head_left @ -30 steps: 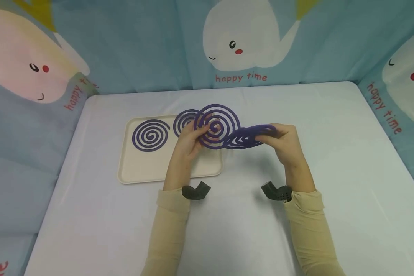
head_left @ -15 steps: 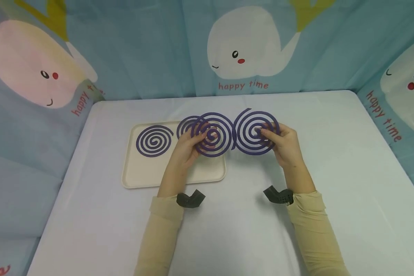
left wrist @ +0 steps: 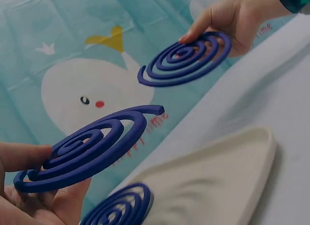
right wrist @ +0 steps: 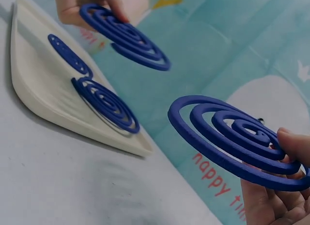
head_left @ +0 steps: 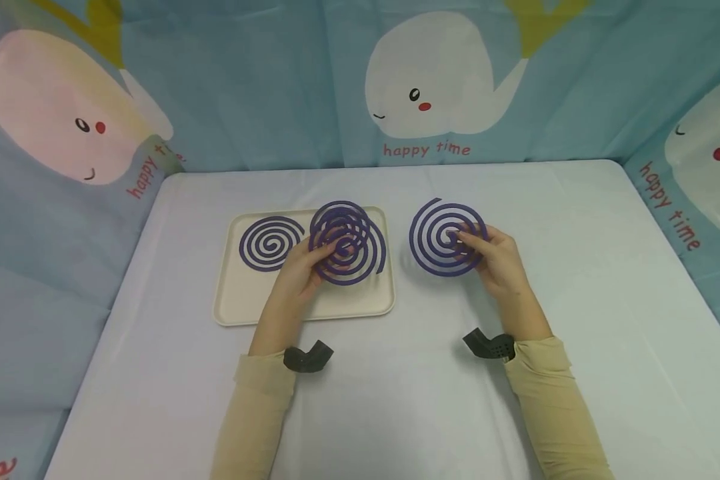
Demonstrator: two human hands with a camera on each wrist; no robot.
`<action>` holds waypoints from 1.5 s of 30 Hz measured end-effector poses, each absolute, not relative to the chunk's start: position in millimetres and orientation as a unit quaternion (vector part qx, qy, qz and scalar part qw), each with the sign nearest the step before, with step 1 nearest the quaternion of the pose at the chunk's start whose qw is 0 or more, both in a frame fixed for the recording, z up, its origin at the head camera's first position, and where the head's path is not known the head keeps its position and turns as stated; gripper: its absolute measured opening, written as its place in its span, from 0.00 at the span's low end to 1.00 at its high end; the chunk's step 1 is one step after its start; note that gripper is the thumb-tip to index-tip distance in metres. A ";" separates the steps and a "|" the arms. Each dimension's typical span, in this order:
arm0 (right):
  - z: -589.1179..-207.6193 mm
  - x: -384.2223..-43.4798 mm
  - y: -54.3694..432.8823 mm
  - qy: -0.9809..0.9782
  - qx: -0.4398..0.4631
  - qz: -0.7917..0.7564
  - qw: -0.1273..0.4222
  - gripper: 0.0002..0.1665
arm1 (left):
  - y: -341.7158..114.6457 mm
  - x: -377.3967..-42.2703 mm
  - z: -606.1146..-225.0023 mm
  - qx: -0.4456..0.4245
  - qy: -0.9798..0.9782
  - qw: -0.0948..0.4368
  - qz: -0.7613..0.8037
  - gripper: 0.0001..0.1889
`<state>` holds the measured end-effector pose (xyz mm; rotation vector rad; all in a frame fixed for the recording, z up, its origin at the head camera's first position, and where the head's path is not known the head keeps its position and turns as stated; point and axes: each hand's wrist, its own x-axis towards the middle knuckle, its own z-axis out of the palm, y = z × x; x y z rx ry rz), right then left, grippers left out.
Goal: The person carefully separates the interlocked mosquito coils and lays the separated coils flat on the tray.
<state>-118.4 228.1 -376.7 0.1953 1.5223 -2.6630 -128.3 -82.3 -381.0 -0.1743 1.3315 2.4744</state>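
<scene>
My left hand (head_left: pixel 300 270) pinches a purple-blue mosquito coil (head_left: pixel 345 247) near its centre, thumb on top, above the right half of a cream tray (head_left: pixel 240 303). To the right, beyond the tray, my right hand (head_left: pixel 501 263) pinches a second mosquito coil (head_left: pixel 449 237) the same way, fingers underneath. Both held coils are in the air, apart from each other. Two more coils lie in the tray: one at the left (head_left: pixel 270 244), the other (head_left: pixel 340 208) partly hidden behind the left hand's coil. In the right wrist view these two coils (right wrist: pixel 104 101) lie side by side.
A white-covered table (head_left: pixel 396 400) carries the tray left of centre. Blue curtains (head_left: pixel 264 87) printed with whales hang along the back and sides. Dark curved mounts (head_left: pixel 309 359) sit on both wrists.
The two held coils, overlapping at their edges earlier, are now separated. My left hand has moved left with its coil over the tray. The right hand's coil has turned from edge-on to face up.
</scene>
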 end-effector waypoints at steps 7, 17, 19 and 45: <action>-383.4 -120.0 213.0 0.499 0.060 -0.863 0.061 0.12 | -116.8 -117.3 -391.0 -0.081 0.480 0.153 0.860 0.21; -394.7 -120.5 181.6 0.531 0.058 -0.837 0.119 0.15 | -158.5 -101.4 -404.1 -0.072 0.508 0.158 0.844 0.18; -398.1 -120.6 174.4 0.539 0.061 -0.830 0.133 0.15 | -166.4 -98.2 -406.1 -0.074 0.519 0.167 0.835 0.18; -413.7 -118.1 113.4 0.595 -0.014 -0.768 0.235 0.16 | -213.5 -92.6 -410.1 -0.044 0.637 0.202 0.742 0.30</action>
